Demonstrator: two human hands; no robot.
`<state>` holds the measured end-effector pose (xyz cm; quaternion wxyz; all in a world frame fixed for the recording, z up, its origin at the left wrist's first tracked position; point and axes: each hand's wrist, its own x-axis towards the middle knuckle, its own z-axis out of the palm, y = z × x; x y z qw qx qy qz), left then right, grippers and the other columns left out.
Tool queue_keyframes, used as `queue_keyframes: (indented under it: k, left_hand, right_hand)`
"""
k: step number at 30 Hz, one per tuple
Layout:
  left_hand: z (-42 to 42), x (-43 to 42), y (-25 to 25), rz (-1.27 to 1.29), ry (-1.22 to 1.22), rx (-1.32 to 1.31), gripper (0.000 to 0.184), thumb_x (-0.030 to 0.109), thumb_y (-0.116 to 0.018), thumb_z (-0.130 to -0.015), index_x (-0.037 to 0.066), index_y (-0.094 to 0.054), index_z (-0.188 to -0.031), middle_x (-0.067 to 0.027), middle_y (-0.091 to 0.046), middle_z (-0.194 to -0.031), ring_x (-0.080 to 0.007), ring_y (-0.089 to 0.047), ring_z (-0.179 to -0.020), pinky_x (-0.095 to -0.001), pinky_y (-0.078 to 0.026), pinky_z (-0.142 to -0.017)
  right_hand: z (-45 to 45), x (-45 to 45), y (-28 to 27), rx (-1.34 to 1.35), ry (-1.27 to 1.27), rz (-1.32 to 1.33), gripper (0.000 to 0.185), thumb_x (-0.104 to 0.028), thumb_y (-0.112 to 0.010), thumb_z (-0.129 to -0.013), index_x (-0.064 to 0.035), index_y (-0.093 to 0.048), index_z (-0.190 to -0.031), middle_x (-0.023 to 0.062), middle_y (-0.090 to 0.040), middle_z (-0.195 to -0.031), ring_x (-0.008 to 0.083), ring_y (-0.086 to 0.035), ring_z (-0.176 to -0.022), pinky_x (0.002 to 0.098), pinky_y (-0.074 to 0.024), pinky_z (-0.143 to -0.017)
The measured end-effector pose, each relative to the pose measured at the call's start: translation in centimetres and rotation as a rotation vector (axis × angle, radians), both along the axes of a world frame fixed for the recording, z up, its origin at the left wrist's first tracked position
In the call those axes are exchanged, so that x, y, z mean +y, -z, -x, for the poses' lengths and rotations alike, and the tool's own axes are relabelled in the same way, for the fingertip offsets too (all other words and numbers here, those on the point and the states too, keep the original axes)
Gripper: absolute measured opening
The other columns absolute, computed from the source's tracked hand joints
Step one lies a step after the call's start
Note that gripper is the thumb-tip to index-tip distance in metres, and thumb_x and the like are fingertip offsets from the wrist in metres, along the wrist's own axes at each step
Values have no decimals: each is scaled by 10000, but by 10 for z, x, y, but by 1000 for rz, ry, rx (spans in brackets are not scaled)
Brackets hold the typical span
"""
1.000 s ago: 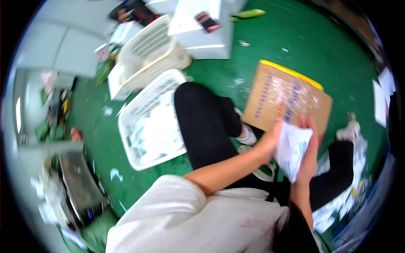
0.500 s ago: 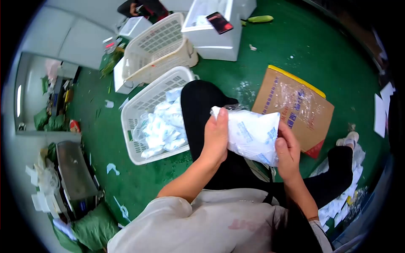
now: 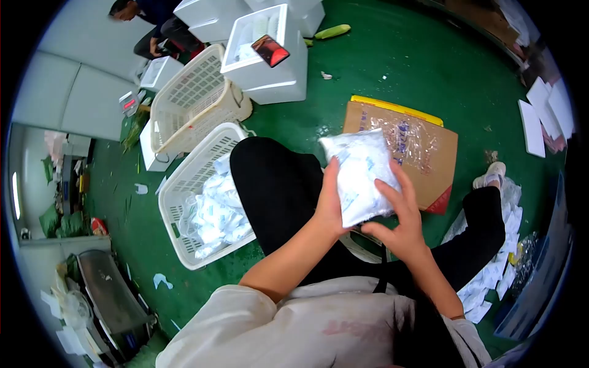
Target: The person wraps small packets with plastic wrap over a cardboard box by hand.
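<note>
A plump white ice pack (image 3: 363,175) with blue print, in clear plastic, is tilted up above my lap. My left hand (image 3: 331,202) grips its left edge, thumb on the near side; the fingers behind are hidden. My right hand (image 3: 402,218) is at its lower right, fingers spread and touching the pack's right side, thumb apart from it below. Left of my knee, a white plastic basket (image 3: 178,236) holds many similar small white packs (image 3: 218,211). Beyond the pack lies a flattened-looking brown carton (image 3: 438,162) with blue print and clear tape.
A second, cream basket (image 3: 236,107) and white foam boxes (image 3: 276,86) stand at the back, a phone (image 3: 270,51) on one rim. Another person (image 3: 159,24) sits behind them. White packets (image 3: 481,294) lie beside my right leg; foam sheets (image 3: 531,129) are at the right.
The ice pack has been turned from lying sideways to more upright. My right hand has let its grip loosen, fingers spreading. The view has shifted, bringing more of the other person into sight.
</note>
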<state>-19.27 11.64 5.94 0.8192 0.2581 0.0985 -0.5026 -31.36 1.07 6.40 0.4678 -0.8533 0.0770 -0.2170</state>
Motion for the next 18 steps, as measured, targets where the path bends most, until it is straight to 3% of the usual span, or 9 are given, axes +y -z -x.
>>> queue_keyframes:
  k: [3, 4, 7, 8, 11, 14, 15, 17, 18]
  left_hand:
    - [-9, -8, 10, 73, 37, 39, 765, 625, -369, -921, 65, -374, -1442, -179, -499, -1388, -350, -508, -1254, -503, -387, -1066]
    - [-11, -9, 17, 120, 44, 62, 742, 605, -371, -932, 64, -381, -1439, -179, -508, -1377, -344, -513, -1247, -500, -392, -1062]
    - [-7, -14, 33, 14, -21, 22, 715, 581, -367, -945, 62, -386, -1436, -175, -517, -1370, -339, -521, -1238, -497, -392, -1061]
    - [-8, -14, 34, 3, -38, 7, 696, 567, -356, -957, 63, -386, -1437, -165, -521, -1369, -331, -527, -1231, -481, -392, -1064]
    - [-5, -9, 48, -20, -17, 38, 654, 543, -377, -983, 68, -388, -1433, -141, -519, -1378, -295, -531, -1233, -432, -398, -1069]
    - [1, -4, 79, -20, -30, 105, 603, 506, -360, -1016, 63, -391, -1424, -122, -527, -1368, -275, -525, -1243, -418, -408, -1063]
    - [-1, -2, 85, 72, -31, 113, 612, 426, -524, -984, 80, -324, -1448, -95, -507, -1353, -229, -503, -1249, -385, -400, -1058]
    - [3, -2, 83, -113, -50, -80, 579, 285, -528, -999, 87, -270, -1478, -114, -479, -1379, -267, -501, -1255, -431, -391, -1076]
    - [0, 0, 84, -59, 1, -109, 861, 168, -677, -903, 135, -77, -1519, -103, -382, -1426, -243, -424, -1309, -398, -376, -1074]
  right_hand:
    - [-3, 1, -4, -96, 106, -320, 562, -172, -774, -710, -75, -609, -1238, 227, -377, -1460, 379, -400, -1343, 418, -356, -1074]
    - [-5, 6, -10, -84, 253, -394, 500, -168, -786, -708, -70, -631, -1173, 200, -455, -1378, 340, -443, -1290, 402, -364, -1053]
    - [-17, 5, 2, 73, 266, -157, 406, -144, -783, -712, -52, -644, -1082, 153, -520, -1248, 289, -492, -1184, 380, -413, -973]
    - [-23, 4, 9, -4, 294, -88, 283, -85, -750, -733, -35, -640, -989, 116, -555, -1092, 258, -537, -1025, 344, -448, -864]
    - [-30, -6, 38, 54, 205, -289, 198, -45, -719, -758, -17, -623, -929, 112, -566, -987, 261, -566, -906, 322, -460, -787]
    - [-38, -6, 44, 49, 156, -91, 64, -6, -620, -834, 6, -561, -854, 147, -561, -862, 294, -568, -786, 345, -455, -698]
    - [-38, -6, 47, 82, 164, -43, 65, -6, -615, -839, 6, -553, -857, 152, -558, -854, 302, -565, -777, 353, -453, -687]
    - [-39, -9, 50, 148, 183, 51, 67, -7, -603, -849, 6, -538, -862, 163, -551, -839, 317, -558, -759, 369, -449, -665]
    - [-41, -10, 49, 146, 183, 72, 80, -11, -602, -852, 1, -524, -865, 161, -546, -814, 331, -553, -735, 395, -444, -645]
